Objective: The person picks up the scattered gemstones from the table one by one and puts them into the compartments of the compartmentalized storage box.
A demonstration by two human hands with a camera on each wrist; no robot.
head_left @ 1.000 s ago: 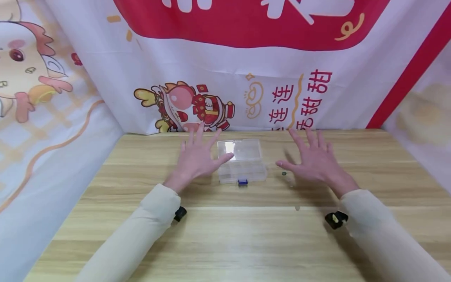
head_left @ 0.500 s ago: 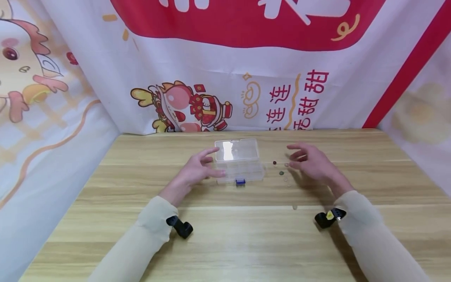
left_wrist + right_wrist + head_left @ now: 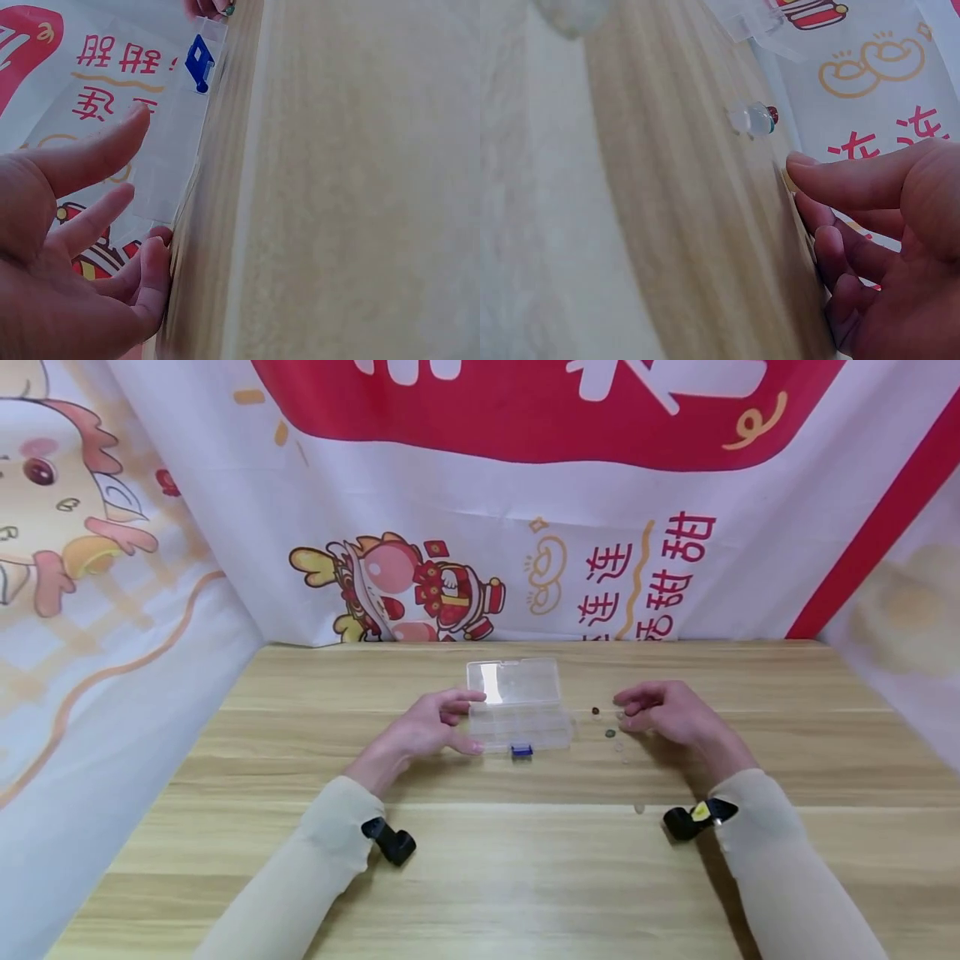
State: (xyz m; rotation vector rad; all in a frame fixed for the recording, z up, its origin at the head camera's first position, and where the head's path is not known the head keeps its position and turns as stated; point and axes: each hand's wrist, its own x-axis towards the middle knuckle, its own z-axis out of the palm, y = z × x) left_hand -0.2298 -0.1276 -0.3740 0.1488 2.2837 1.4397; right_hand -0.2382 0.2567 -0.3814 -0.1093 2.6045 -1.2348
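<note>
A clear compartment box with a blue latch lies on the table, lid raised at the back. My left hand is at its left end, thumb near the front corner and index finger by the lid; in the left wrist view, fingertips of the left hand meet the end of the box. My right hand is low over the table, thumb and fingers slightly apart around a tiny clear piece. In the right wrist view, the right hand has a small yellowish piece by the thumb tip.
Between the box and my right hand lie a dark red piece, a green piece and small clear ones. Another pale piece lies nearer on the wooden table. A printed cloth hangs behind.
Both hands, spread wide a second ago, have come down with fingers drawn in. The left is now beside the box and the right by the small pieces. The box has not visibly moved on the table.
</note>
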